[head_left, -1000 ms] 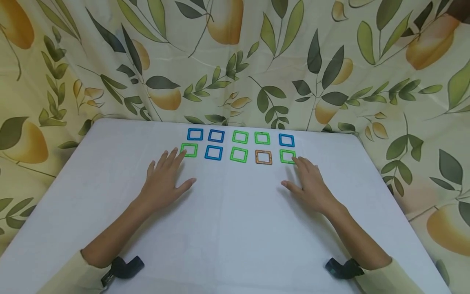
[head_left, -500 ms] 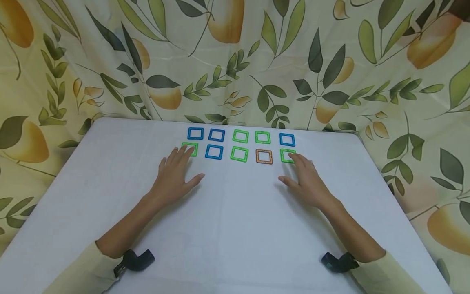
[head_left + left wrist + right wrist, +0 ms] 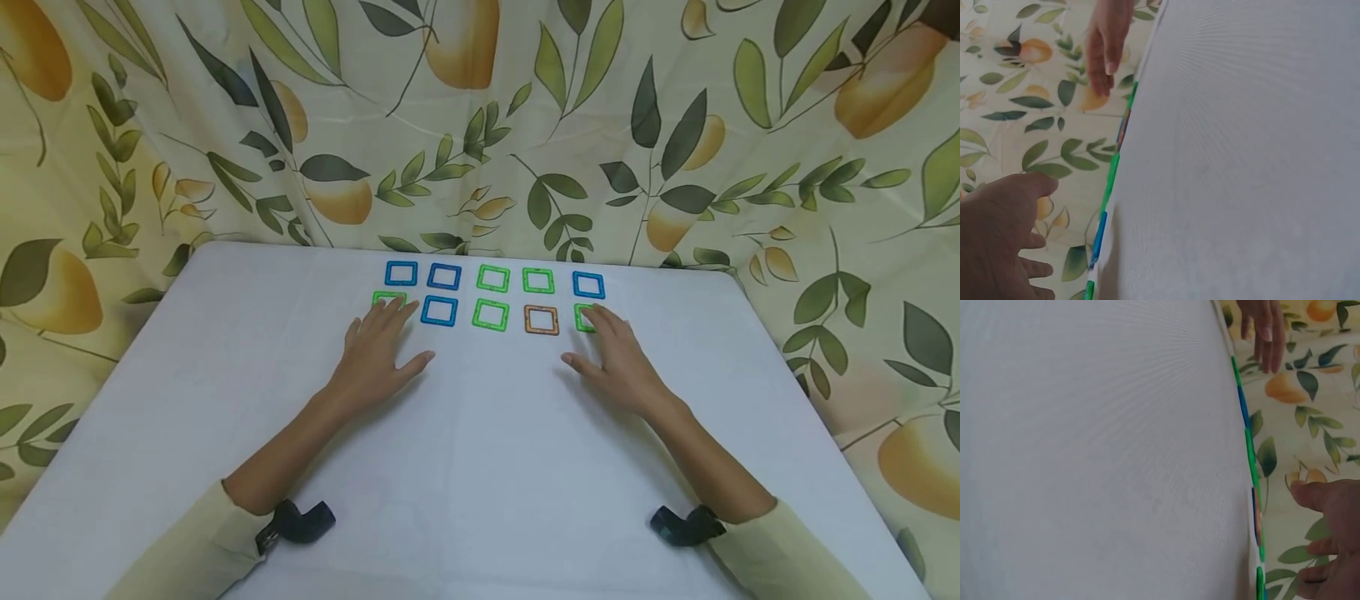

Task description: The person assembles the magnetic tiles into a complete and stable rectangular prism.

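Observation:
Square plastic frame tiles lie flat in two rows at the far side of the table. My left hand [image 3: 375, 354], fingers spread and holding nothing, hovers over the near row's left end, partly covering a green tile [image 3: 389, 297]. Beside its fingertips lies a blue tile [image 3: 439, 311]. My right hand [image 3: 618, 362] likewise hovers with spread fingers, overlapping the green tile [image 3: 583, 317] at the near row's right end. An orange tile [image 3: 542, 320] sits just left of it. In the left wrist view, the left hand [image 3: 1004, 237] shows above the tabletop with its fingers apart.
Another green tile [image 3: 491, 315] lies mid-row. The back row holds blue tiles [image 3: 401, 273] and green tiles [image 3: 493, 279]. A white cloth covers the table [image 3: 480, 467]. Behind it hangs a fruit-and-leaf patterned curtain [image 3: 465, 125]. Black wrist cameras [image 3: 303, 522] sit on both sleeves.
My left hand has moved right and slightly forward, covering more of the green tile. The right hand has drifted left and slightly forward. The tiles have stayed in place.

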Demonstrator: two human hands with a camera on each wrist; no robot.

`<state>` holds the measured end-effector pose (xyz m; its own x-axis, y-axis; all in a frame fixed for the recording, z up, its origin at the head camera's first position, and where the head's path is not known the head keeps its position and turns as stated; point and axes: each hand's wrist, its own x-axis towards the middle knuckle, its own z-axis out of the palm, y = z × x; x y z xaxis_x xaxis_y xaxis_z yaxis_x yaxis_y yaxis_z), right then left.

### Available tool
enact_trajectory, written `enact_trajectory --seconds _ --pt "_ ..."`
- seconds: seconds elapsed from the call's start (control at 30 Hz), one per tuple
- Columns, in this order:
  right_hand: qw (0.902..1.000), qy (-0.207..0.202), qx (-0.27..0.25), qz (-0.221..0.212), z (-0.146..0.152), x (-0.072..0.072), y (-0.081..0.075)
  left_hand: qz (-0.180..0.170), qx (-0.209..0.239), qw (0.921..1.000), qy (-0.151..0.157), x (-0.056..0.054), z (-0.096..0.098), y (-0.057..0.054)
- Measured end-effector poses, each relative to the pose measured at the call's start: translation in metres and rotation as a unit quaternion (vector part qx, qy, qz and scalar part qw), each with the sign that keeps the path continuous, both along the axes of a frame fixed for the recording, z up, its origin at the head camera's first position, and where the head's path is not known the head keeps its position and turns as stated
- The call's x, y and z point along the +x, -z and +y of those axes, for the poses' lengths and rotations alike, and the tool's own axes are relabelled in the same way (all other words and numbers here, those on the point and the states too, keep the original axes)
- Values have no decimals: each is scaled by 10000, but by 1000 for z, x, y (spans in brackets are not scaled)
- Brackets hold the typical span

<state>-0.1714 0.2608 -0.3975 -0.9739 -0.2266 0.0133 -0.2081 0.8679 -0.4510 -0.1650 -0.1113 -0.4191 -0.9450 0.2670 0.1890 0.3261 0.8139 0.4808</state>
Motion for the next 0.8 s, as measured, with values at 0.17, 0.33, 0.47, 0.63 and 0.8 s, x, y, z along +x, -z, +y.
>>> enact_trajectory --seconds 0.17,0.33,0.47,0.63,0.8 --pt "9999 16 -132 29 -6 -4 1 -23 63 10000 41 -3 3 1" --pt "9998 -37 -163 54 -8 -7 3 86 64 9997 198 -9 8 4" --pt "9998 -89 -163 48 -9 -10 5 107 5 9995 300 -14 14 6" --pt "9997 -133 -140 116 -11 -14 7 133 130 9993 336 -18 19 5" --pt "9997 -102 -205 91 -14 -19 9 104 260 9988 404 -23 23 7"
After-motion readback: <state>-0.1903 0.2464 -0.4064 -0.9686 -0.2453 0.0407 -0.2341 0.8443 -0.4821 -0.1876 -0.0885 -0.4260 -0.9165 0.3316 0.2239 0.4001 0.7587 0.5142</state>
